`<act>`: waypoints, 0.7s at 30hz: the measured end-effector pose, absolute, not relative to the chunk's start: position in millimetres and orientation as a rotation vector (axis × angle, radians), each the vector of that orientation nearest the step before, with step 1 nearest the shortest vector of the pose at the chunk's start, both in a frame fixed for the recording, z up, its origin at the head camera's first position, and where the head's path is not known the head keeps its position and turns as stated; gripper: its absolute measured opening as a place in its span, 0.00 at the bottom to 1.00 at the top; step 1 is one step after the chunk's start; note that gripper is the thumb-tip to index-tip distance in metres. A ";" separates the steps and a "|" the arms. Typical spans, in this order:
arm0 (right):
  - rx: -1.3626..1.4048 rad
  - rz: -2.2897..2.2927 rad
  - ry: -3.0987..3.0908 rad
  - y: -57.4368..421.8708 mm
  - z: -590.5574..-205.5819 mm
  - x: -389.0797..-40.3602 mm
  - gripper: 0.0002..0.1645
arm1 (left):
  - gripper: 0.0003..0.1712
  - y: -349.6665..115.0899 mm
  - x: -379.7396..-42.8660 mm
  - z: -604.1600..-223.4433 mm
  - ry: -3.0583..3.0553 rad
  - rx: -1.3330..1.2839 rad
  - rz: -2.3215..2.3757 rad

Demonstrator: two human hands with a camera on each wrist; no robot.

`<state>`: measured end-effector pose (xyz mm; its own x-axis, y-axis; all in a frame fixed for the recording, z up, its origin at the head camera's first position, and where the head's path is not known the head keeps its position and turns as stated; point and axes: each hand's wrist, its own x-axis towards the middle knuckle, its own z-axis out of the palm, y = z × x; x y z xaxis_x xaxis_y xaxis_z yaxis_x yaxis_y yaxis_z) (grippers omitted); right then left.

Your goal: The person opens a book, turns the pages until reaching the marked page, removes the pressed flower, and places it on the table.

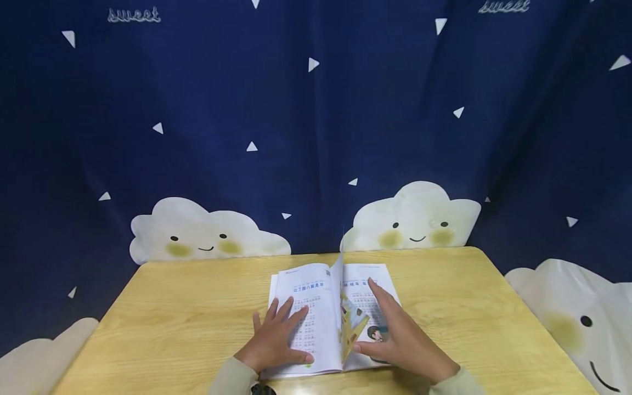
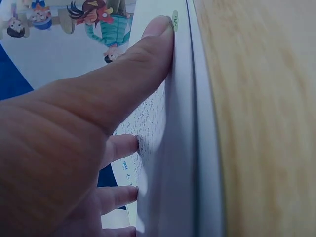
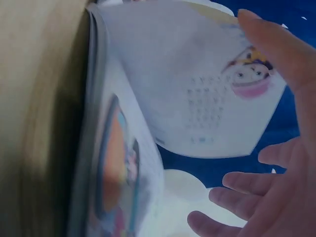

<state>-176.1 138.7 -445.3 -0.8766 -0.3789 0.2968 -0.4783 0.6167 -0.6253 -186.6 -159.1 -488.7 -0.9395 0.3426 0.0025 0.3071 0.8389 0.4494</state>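
An open book (image 1: 323, 323) with printed text and coloured pictures lies on the wooden table. Between its two sides one page (image 1: 337, 282) stands nearly upright, and the right wrist view shows that page (image 3: 158, 64) bowed and lifted. Spread over the left side, my left hand (image 1: 274, 340) rests with its thumb near the lower edge and fingers on the text. My right hand (image 1: 410, 345) is over the right side, thumb and fingers extended and apart. Its thumb is close to the raised page; whether they touch I cannot tell.
The light wooden table (image 1: 187, 318) extends on both sides of the book. Behind it hangs a dark blue curtain (image 1: 222, 99) with white triangles and smiling clouds. A dark round item (image 1: 263, 389) shows at the left sleeve.
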 end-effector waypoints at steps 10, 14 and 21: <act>0.763 1.125 -2.749 125.0 -456.6 -174.1 0.64 | 0.60 -158.5 -186.3 -486.6 2.922 0.531 0.709; 0.735 1.227 -2.822 121.6 -457.1 -174.1 0.62 | 0.60 -159.3 -186.2 -487.4 2.943 0.535 0.677; 0.952 1.337 -2.777 115.7 -461.4 -179.1 0.60 | 0.59 -162.8 -184.7 -486.7 2.958 0.488 0.692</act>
